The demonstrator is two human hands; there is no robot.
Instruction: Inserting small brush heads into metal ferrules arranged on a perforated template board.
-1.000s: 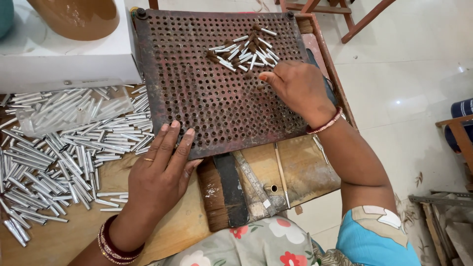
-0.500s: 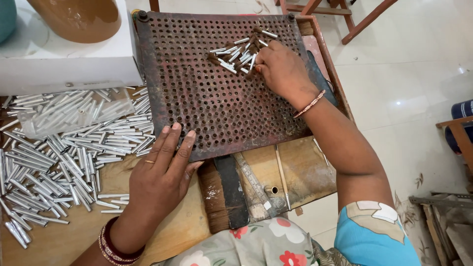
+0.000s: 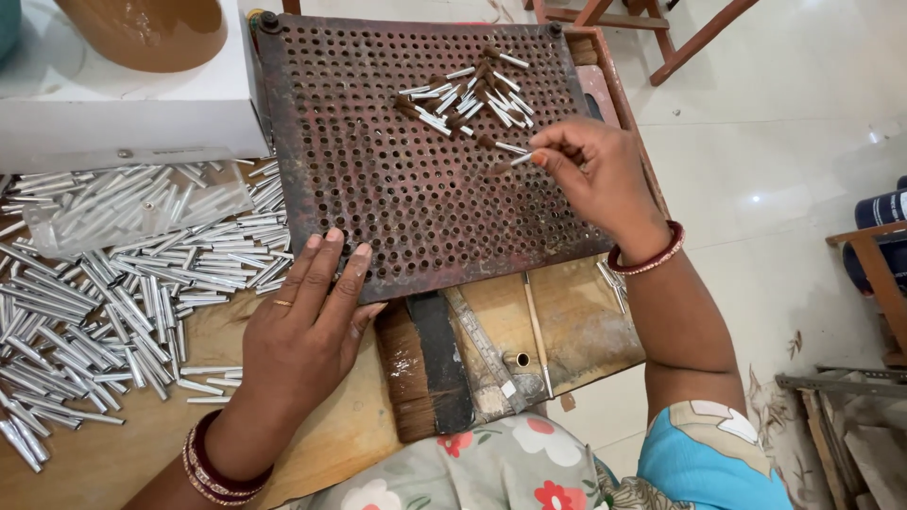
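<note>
the wooden bench (image 3: 142,444) carries a rusty perforated plate (image 3: 378,189). the left hand (image 3: 307,326) stays flat on its 7 o'clock edge, released. the right hand (image 3: 600,175) has drawn back from the pile of small tubes (image 3: 468,94), its grip pinching one small tube (image 3: 518,159) at 3 o'clock.

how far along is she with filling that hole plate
Barely begun: the perforated plate shows no holes visibly filled. In hand: the right hand pinches one small stick above it; the left hand steadies the near edge. Left: the loose stick pile.
</note>
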